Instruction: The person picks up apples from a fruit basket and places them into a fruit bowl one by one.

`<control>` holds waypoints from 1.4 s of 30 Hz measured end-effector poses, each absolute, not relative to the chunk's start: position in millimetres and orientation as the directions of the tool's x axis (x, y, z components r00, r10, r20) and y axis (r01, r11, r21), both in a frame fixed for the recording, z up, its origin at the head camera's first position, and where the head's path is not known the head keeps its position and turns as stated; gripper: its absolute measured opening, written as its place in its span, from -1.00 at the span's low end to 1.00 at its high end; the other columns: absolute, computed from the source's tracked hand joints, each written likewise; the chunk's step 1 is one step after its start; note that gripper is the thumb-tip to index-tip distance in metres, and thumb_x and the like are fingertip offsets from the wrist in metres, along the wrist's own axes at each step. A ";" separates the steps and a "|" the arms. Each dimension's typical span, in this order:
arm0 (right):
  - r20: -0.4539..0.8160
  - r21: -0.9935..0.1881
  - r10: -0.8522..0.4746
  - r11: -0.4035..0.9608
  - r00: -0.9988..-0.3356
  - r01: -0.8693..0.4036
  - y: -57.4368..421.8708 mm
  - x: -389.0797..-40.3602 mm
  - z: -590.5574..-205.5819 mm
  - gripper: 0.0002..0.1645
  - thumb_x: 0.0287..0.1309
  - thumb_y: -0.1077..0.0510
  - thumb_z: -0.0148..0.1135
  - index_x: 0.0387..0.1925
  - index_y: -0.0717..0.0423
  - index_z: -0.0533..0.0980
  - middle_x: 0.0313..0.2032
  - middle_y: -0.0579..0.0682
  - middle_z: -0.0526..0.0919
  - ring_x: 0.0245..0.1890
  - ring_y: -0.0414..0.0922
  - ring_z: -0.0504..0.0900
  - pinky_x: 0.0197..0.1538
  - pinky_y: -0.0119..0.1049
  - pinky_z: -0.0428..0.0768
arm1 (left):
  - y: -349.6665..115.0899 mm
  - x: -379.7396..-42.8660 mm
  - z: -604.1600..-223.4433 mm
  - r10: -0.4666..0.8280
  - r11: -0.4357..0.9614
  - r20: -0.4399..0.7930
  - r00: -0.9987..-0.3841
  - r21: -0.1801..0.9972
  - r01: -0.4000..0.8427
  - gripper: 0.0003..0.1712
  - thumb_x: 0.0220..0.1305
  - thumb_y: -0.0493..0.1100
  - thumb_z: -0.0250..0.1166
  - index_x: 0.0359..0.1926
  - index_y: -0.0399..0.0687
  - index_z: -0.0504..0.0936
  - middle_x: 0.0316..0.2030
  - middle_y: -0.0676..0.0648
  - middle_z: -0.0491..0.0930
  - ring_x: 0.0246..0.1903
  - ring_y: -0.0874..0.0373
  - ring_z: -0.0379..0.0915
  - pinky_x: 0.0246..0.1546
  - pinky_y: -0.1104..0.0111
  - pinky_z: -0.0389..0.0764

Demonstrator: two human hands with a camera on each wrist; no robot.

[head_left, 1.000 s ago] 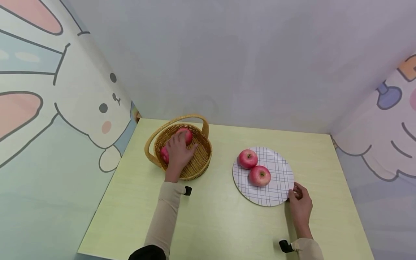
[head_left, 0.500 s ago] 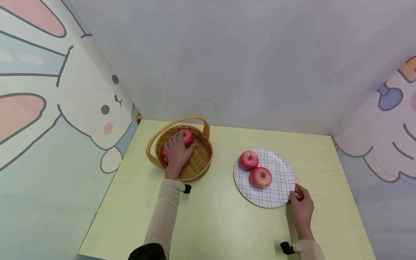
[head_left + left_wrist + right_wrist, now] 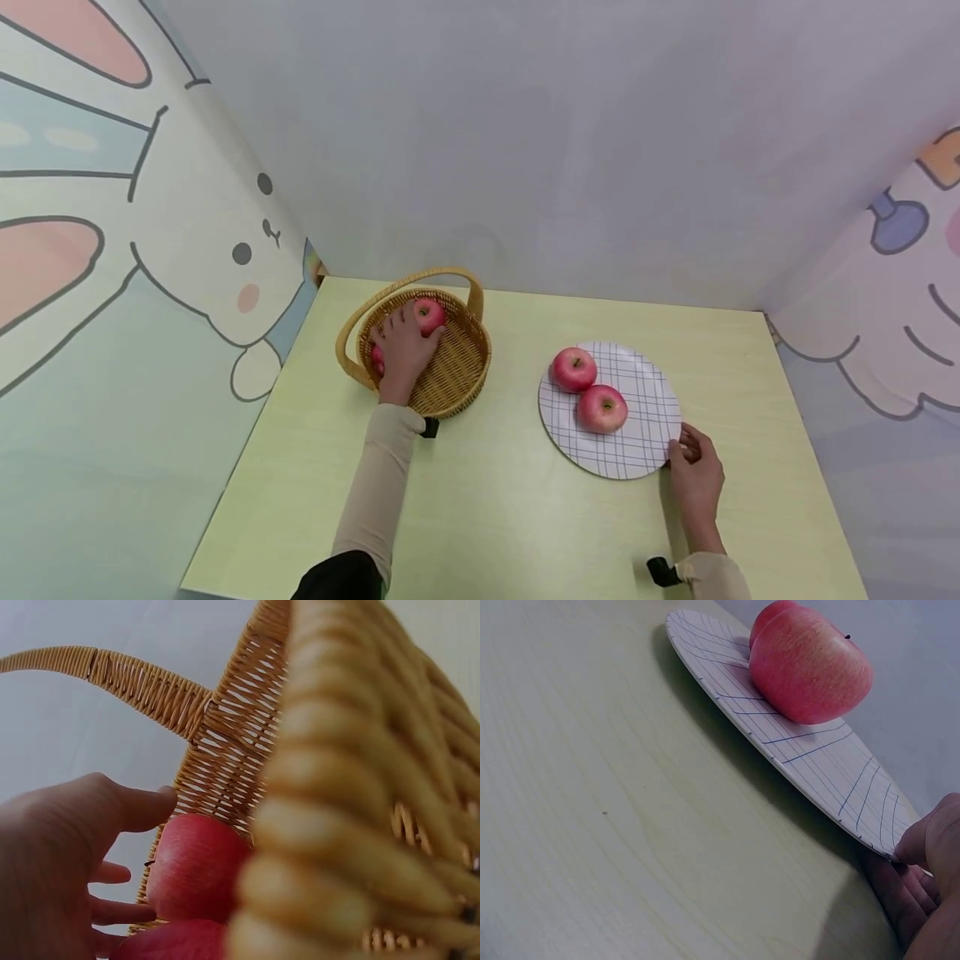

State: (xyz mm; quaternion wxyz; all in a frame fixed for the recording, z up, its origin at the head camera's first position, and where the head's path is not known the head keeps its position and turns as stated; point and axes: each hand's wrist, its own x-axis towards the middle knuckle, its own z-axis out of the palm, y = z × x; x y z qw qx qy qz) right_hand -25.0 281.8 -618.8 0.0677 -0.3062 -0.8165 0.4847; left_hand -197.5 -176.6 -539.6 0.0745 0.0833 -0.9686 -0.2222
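My left hand (image 3: pixel 405 343) reaches into a round wicker basket (image 3: pixel 459 379), over two red apples. One apple (image 3: pixel 430 317) shows past the fingers; the other apple (image 3: pixel 377 359) is mostly covered by the hand. In the left wrist view, the thumb (image 3: pixel 146 808) and fingers spread loosely beside the upper apple (image 3: pixel 199 866), with a gap at the palm. My right hand (image 3: pixel 697 479) pinches the edge of a round plate (image 3: pixel 641 387) with a grid pattern, thumb on top and fingers beneath. On the plate sit two more apples, a rear apple (image 3: pixel 574 370) and a front apple (image 3: pixel 602 409).
An arched handle (image 3: pixel 408 279) rises over the basket on the pale wooden table (image 3: pixel 510 517). Behind stands a grey wall (image 3: pixel 525 167). Panels with cartoon drawings, among them a rabbit (image 3: pixel 202 217), flank the table on both sides.
Inside the basket, my left hand has shifted slightly left, uncovering more of the far apple. The right hand keeps its hold on the plate, and the apples on it have not moved.
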 end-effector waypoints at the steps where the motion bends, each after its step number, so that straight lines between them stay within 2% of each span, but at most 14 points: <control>1: -0.188 -0.832 0.567 0.343 -0.802 0.437 281.9 -25.0 -618.6 -0.44 0.50 0.09 0.12 0.44 0.12 0.42 0.17 0.13 0.58 -0.21 -0.41 0.43 -0.33 -0.69 0.47 | -177.0 -198.2 -539.3 -0.196 0.889 0.103 -0.975 0.439 -0.132 -0.08 0.35 0.24 0.36 0.52 -0.11 0.23 0.40 -0.34 0.39 0.44 -0.37 0.21 0.43 -0.44 -0.02; 12: -0.191 -0.830 0.567 0.342 -0.801 0.441 281.6 -23.9 -613.4 -0.43 0.50 0.10 0.11 0.45 0.13 0.40 0.19 0.16 0.57 -0.20 -0.39 0.43 -0.33 -0.71 0.45 | -176.8 -206.5 -536.4 -0.219 0.902 0.034 -0.975 0.388 -0.189 -0.04 0.37 0.30 0.30 0.52 -0.17 0.21 0.38 -0.38 0.43 0.41 -0.39 0.27 0.43 -0.46 0.04; 18: -0.169 -0.838 0.579 0.341 -0.797 0.425 281.5 -24.1 -614.6 -0.46 0.48 0.14 0.12 0.42 0.11 0.44 0.14 0.10 0.60 -0.23 -0.45 0.43 -0.32 -0.72 0.45 | -177.1 -208.6 -537.3 -0.213 0.906 0.019 -0.977 0.379 -0.190 -0.04 0.38 0.29 0.30 0.51 -0.20 0.21 0.37 -0.38 0.44 0.40 -0.40 0.29 0.42 -0.47 0.01; 33: -0.175 -0.836 0.572 0.344 -0.801 0.428 281.4 -23.5 -617.4 -0.45 0.49 0.12 0.13 0.43 0.11 0.43 0.17 0.11 0.59 -0.20 -0.42 0.43 -0.31 -0.72 0.44 | -180.3 -211.8 -543.7 -0.216 0.931 0.040 -0.976 0.311 -0.193 -0.03 0.34 0.32 0.34 0.50 -0.20 0.27 0.37 -0.33 0.47 0.38 -0.35 0.34 0.41 -0.42 0.11; 42: -0.197 -0.831 0.567 0.335 -0.800 0.443 279.2 -23.6 -614.9 -0.45 0.50 0.12 0.10 0.44 0.11 0.41 0.19 0.13 0.58 -0.19 -0.38 0.43 -0.32 -0.72 0.45 | -179.6 -211.0 -545.9 -0.233 0.929 0.066 -0.970 0.311 -0.202 -0.08 0.33 0.34 0.33 0.41 -0.23 0.35 0.29 -0.37 0.50 0.33 -0.37 0.35 0.39 -0.37 0.15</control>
